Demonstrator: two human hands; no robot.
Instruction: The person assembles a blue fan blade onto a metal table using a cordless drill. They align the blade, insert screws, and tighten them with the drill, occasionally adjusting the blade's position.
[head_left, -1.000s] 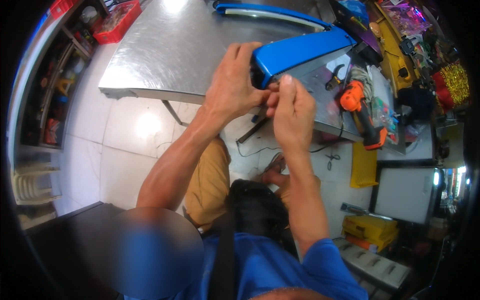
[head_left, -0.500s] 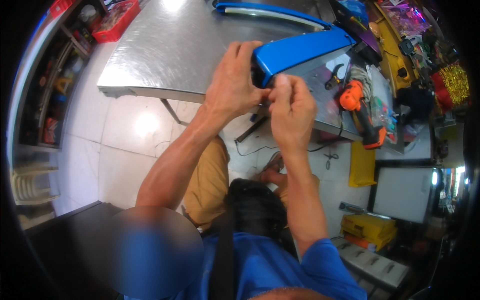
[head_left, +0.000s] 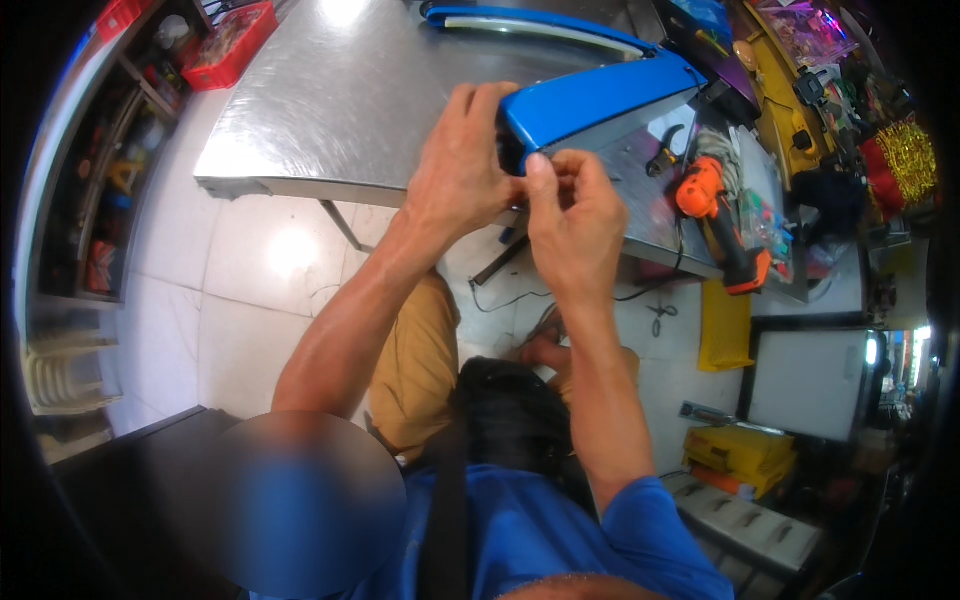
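Note:
A glossy blue casing [head_left: 600,98], shaped like the base of a folding desk lamp, lies on the metal table. A slim blue arm with a pale strip [head_left: 540,27] joins it at the far right end. My left hand [head_left: 462,160] is wrapped round the casing's near left end, with the fingertips hidden behind it. Just beside that end, my right hand [head_left: 578,215] is closed, its thumb and forefinger brought together at the lower corner. Whatever sits between those fingers is too small or hidden to make out.
On the metal table [head_left: 300,120], an orange and black power drill [head_left: 703,188] lies right of the casing, near black-handled pliers [head_left: 665,150]. Clutter crowds the right side. A cable [head_left: 510,298] trails across the floor below. A red crate [head_left: 232,48] stands far left.
My right hand has shifted slightly left, its thumb now raised at the casing's corner. The left hand keeps its hold, and the casing has moved slightly left.

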